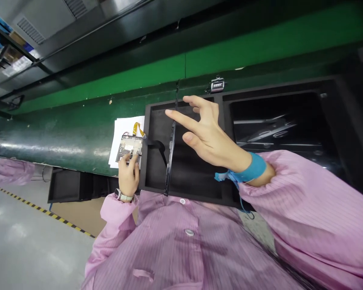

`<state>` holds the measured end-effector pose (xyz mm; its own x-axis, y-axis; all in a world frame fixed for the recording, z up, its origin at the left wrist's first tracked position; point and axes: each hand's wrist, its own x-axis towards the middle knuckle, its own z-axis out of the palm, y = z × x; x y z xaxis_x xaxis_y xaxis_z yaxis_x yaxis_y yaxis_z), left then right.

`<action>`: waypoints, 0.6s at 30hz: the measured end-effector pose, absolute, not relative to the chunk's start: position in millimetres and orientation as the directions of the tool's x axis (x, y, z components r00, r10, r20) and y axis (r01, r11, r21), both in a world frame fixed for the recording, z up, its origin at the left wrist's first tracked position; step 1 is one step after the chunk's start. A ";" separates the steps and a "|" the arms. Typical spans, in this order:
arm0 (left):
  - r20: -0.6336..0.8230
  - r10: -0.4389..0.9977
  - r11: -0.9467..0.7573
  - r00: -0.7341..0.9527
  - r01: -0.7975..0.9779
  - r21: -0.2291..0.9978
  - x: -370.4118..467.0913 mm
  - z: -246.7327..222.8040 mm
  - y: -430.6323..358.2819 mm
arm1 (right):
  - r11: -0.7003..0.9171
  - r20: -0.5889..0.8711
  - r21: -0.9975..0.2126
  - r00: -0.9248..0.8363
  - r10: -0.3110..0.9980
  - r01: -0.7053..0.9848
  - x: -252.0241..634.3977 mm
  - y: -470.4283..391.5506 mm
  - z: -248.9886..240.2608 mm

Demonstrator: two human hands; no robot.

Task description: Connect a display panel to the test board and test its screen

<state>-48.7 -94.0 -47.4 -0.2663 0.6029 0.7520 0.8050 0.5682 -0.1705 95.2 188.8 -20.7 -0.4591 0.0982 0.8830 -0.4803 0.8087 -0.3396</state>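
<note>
Green is the workbench (pixel 72 121) seen from the head camera, and on it a populated circuit board (pixel 128 147) is laid over white paper sheets (pixel 120 124), just left of a black tray (pixel 142 177). The board's near edge is touched by the fingertips of the left hand (pixel 128 177); whether it is pinched or merely steadied cannot be told. Nothing is held by the right hand (pixel 208 137), which is poised with spread fingers above the tray, near a narrow black strip (pixel 171 149) laid across it. The board is judged light, stiff and fragile, best taken by its bare edges; the amber ribbon cable (pixel 136 128) at its far side looks soft and easily creased, so it should not be pulled. Fine printing is shown on the board, and marks on a metal clip (pixel 217 85), but both are too small to be read; no brand can be made out.
</note>
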 end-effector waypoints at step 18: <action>0.720 0.641 0.571 -0.267 0.792 -0.214 -53.5 -58.9 -95.1 | 0.570 0.640 -0.713 -0.711 0.291 -0.409 136.2 188.8 -11.2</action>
